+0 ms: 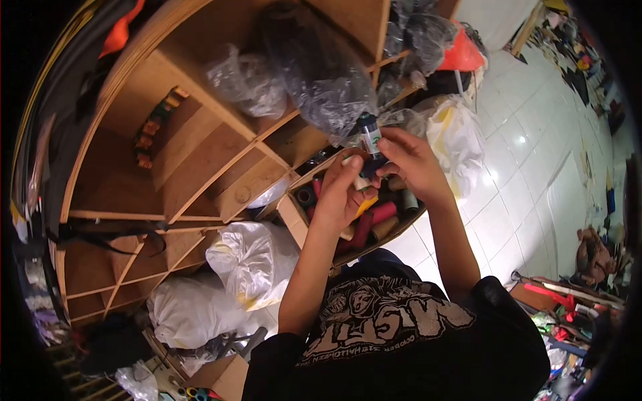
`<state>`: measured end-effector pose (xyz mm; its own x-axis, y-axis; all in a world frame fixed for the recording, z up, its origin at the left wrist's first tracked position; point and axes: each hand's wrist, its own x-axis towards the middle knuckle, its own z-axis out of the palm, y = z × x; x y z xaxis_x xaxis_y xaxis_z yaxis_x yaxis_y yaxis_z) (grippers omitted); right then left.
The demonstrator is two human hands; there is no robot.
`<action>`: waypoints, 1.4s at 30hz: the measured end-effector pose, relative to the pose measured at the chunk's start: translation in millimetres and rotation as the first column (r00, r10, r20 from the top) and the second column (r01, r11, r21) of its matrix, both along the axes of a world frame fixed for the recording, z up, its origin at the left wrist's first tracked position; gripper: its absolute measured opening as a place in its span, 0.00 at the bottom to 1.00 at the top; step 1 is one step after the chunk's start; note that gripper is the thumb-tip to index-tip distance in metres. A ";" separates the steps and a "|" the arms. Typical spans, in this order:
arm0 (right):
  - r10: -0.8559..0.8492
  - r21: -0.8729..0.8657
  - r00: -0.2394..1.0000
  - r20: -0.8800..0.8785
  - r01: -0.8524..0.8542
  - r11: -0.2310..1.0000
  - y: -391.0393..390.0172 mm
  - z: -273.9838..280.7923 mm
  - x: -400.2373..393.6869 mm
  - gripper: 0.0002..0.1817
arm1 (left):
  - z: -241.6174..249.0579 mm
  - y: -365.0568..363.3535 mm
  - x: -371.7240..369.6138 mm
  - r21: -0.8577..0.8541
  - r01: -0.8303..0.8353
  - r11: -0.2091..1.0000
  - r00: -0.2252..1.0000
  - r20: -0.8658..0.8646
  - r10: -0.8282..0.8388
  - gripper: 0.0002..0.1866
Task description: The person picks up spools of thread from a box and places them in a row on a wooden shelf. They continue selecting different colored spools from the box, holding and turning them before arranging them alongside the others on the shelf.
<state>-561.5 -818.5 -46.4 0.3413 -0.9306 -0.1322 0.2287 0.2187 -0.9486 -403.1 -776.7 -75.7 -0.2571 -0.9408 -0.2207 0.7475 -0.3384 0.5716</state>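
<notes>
Over an open box (291, 217) of thread spools, both my hands are raised close together. A dark thread spool (370, 138) with a pale label stands tilted in the fingers of my right hand (416, 164), thumb against its side. My left hand (342, 190) is closed just below and to the left of it, pinching a small pale spool-like piece (362, 182) mostly hidden by the fingers. In the box lie red spools (383, 212), a tan spool (386, 229), a grey-green spool (409, 200) and a yellow one (365, 206).
Wooden cubby shelves (207, 120) fill the left and top, holding clear plastic bags (321, 73) and a multicoloured row of small items (155, 127). White sacks (257, 257) stand at left; another white sack (457, 144) is at right. Clutter lines the tiled floor (515, 167) on the far right.
</notes>
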 end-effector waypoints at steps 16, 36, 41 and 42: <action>0.322 0.151 0.849 0.418 -0.415 0.897 23.6 -9.4 202.1 0.14 | 6.9 86.1 234.4 -0.177 -0.688 0.704 0.704 0.074 0.707 0.11; 0.424 -0.463 0.904 0.057 -0.353 0.813 60.6 48.4 292.7 0.29 | 61.5 120.0 251.2 -0.440 -0.429 0.789 0.346 0.726 0.594 0.18; 0.408 -0.460 0.911 0.064 -0.336 0.822 65.3 52.7 278.9 0.28 | 59.8 115.5 243.3 -0.586 -0.393 0.709 0.105 0.737 0.668 0.17; 0.393 -0.462 0.918 0.048 -0.328 0.824 65.4 53.9 276.6 0.28 | 62.0 114.6 239.7 -0.585 -0.397 0.707 0.099 0.739 0.667 0.17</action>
<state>-284.9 -753.1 7.5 0.6480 -0.6867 0.3295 0.3478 -0.1181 -0.9301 -163.5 -662.0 -13.7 0.5496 -0.7848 0.2864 -0.3129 0.1245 0.9416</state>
